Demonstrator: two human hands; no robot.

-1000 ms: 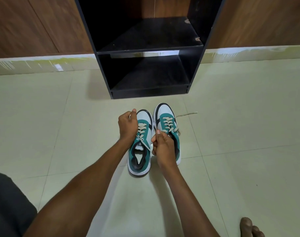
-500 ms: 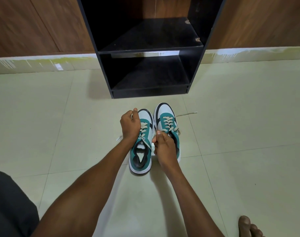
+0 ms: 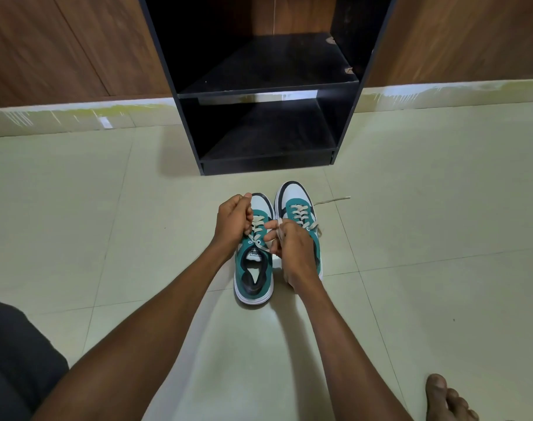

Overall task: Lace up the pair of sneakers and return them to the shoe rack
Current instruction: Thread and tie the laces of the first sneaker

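The left sneaker is set on the floor before the shoe rack; its lace ends are pinched by the left hand and right hand.

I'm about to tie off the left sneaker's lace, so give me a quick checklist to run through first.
1. Left hand grips a lace end: ok.
2. Right hand grips the other end: ok.
3. Left sneaker flat on the floor: ok.
4. Lace through every eyelet: cannot tell.
5. Right sneaker tied: not ok, its lace trails loose.
6. Shoe rack lower shelf free: ok.
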